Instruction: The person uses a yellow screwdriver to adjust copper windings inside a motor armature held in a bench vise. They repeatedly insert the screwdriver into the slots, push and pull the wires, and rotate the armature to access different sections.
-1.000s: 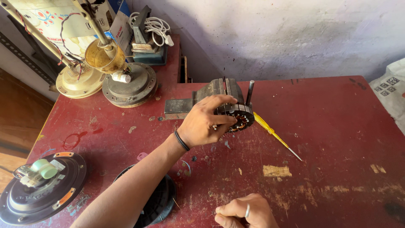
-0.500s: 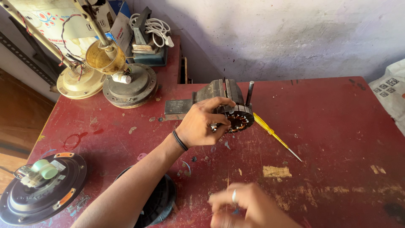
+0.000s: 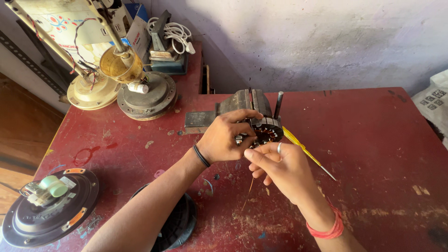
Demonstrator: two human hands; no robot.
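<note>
A round motor stator [image 3: 268,129] with copper windings is clamped in a grey bench vise [image 3: 242,105] at the back middle of the red table [image 3: 373,154]. My left hand [image 3: 226,137] grips the stator's left side. My right hand [image 3: 282,170], with a ring on one finger, reaches up to the stator's lower edge and pinches a thin copper wire [image 3: 248,191] that hangs down over the table. A yellow-handled screwdriver [image 3: 303,150] lies just right of the stator, partly behind my right hand.
Two fan motor housings [image 3: 144,95] with rods stand at the back left beside a white cable [image 3: 177,32]. A black fan cover with a green capacitor [image 3: 49,205] sits front left, and a dark round part [image 3: 179,224] lies under my left forearm.
My right hand has risen from the table's front edge up to the stator and now pinches the wire. My left hand has stayed on the stator.
</note>
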